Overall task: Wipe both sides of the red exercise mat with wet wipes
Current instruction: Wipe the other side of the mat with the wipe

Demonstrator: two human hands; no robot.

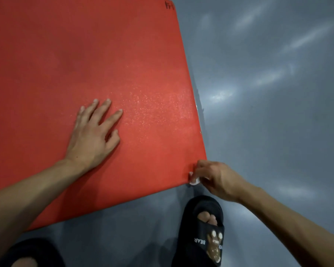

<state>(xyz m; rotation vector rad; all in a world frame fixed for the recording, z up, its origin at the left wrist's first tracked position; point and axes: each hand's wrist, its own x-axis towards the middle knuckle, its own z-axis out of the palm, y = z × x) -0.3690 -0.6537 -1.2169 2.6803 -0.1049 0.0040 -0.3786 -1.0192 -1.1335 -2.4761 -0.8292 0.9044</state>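
The red exercise mat (pixel 85 64) lies flat on the grey floor and fills the left and middle of the view. My left hand (pixel 93 133) rests on it palm down with fingers spread. My right hand (pixel 214 178) is at the mat's near right corner, its fingers curled round a small white wet wipe (pixel 194 179) that touches the mat's edge. Most of the wipe is hidden inside the hand. A patch of the mat right of my left hand glistens.
A black marking (pixel 169 5) sits at the mat's far right corner. My right foot in a black slipper (pixel 202 234) stands on the glossy grey floor (pixel 268 83) just below the corner. The other slipper (pixel 29 253) is at the bottom left.
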